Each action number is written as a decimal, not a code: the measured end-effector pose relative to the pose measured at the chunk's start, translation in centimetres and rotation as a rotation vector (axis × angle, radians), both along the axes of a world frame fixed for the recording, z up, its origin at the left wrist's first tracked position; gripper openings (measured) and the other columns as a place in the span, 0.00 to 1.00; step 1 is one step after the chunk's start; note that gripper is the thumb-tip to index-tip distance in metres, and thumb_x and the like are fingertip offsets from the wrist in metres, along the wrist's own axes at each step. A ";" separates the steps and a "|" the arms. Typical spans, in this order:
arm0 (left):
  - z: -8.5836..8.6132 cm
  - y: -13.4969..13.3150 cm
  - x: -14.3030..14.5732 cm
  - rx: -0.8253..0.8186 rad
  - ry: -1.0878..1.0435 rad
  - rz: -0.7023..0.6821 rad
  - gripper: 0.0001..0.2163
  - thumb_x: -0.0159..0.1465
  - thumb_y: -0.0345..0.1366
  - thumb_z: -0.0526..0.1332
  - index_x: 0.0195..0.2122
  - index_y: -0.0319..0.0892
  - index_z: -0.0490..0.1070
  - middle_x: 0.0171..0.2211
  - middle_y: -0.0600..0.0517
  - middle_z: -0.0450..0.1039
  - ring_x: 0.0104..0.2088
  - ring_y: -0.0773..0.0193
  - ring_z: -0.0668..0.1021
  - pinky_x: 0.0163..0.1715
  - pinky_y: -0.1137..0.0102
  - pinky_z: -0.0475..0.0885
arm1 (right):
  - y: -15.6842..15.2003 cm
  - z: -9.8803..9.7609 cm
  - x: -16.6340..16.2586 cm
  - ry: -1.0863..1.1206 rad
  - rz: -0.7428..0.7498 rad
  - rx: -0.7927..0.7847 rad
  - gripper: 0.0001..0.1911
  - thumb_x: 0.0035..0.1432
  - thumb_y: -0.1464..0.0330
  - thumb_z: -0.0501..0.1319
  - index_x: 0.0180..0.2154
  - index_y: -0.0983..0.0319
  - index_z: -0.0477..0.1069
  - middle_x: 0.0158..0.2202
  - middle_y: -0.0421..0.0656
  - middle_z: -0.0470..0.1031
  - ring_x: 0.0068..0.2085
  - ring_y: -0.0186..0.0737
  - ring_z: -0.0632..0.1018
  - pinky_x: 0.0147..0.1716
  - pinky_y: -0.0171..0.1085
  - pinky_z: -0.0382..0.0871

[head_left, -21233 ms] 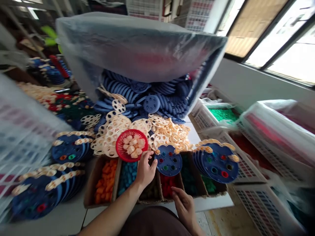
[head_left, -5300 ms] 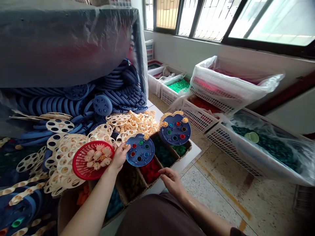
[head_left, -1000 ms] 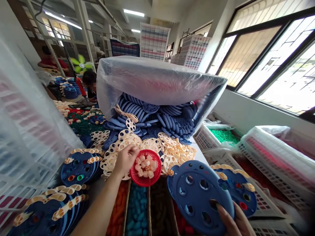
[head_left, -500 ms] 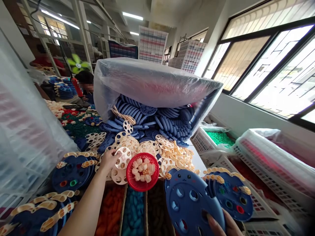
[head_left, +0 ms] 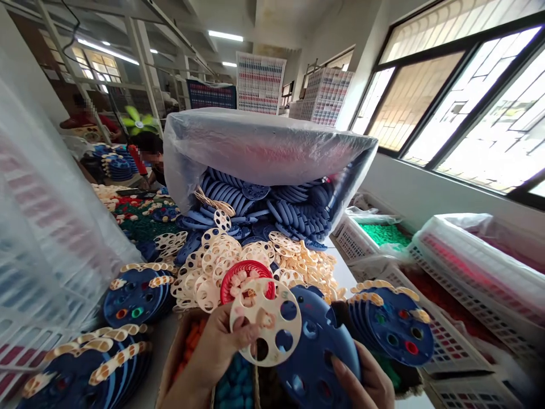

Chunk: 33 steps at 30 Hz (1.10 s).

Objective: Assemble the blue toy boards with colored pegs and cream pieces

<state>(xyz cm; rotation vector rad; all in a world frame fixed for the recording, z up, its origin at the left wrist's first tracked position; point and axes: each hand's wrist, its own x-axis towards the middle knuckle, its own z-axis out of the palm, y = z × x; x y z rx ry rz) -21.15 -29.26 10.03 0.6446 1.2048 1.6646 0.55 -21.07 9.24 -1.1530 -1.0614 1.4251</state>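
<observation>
My left hand [head_left: 227, 338] grips a cream plastic disc [head_left: 279, 301] with round holes, thumb on its face. The disc overlaps the left edge of a blue plastic plate [head_left: 315, 363], also pierced with round holes. My right hand [head_left: 366, 378] holds that plate by its right side, its thumb at one of the holes. Whether disc and plate touch, I cannot tell. Partly hidden behind the disc is a red basket [head_left: 227, 278] with small whitish pieces in it. Cream holed discs [head_left: 208, 292] lie heaped on the left of the basket.
Blue plates fill a plastic-draped crate [head_left: 272, 122] at the back. Stacked assembled blue plates [head_left: 395, 326] stand right, with more stacks [head_left: 136, 295] left. Boxes of orange and teal pieces [head_left: 234, 383] sit below my hands. Crates [head_left: 357, 236] line the right. A co-worker [head_left: 149, 153] is at back left.
My left hand has taken a cream disc from the heap and brought it right and nearer, in front of the blue plate. My right hand has shifted left with the plate.
</observation>
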 end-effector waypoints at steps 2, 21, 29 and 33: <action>-0.3 0.1 1.8 -0.068 0.152 -0.011 0.15 0.56 0.45 0.70 0.36 0.39 0.75 0.25 0.53 0.73 0.27 0.64 0.75 0.30 0.70 0.72 | -0.1 0.4 0.0 0.025 0.052 0.015 0.20 0.39 0.59 0.76 0.35 0.59 0.80 0.27 0.39 0.81 0.27 0.38 0.78 0.26 0.29 0.74; 3.7 -1.1 3.4 -0.120 0.909 0.084 0.14 0.54 0.38 0.69 0.40 0.46 0.71 0.31 0.52 0.73 0.24 0.65 0.77 0.24 0.74 0.75 | 0.4 -0.1 2.9 0.019 0.212 0.200 0.15 0.45 0.58 0.72 0.33 0.61 0.80 0.24 0.41 0.77 0.25 0.38 0.74 0.23 0.33 0.70; 2.9 -1.4 2.9 -0.205 0.434 0.046 0.15 0.56 0.47 0.68 0.39 0.43 0.78 0.25 0.52 0.74 0.23 0.65 0.74 0.22 0.75 0.70 | 0.9 0.0 3.0 -0.009 0.284 0.260 0.12 0.48 0.59 0.70 0.34 0.58 0.80 0.25 0.39 0.77 0.25 0.38 0.74 0.23 0.32 0.71; 3.0 -0.8 4.6 -0.219 0.419 0.051 0.14 0.58 0.50 0.66 0.31 0.43 0.74 0.17 0.57 0.64 0.16 0.71 0.66 0.16 0.77 0.62 | 0.7 -0.1 2.7 0.058 0.264 0.203 0.14 0.47 0.58 0.70 0.35 0.58 0.80 0.26 0.40 0.79 0.25 0.39 0.76 0.23 0.33 0.71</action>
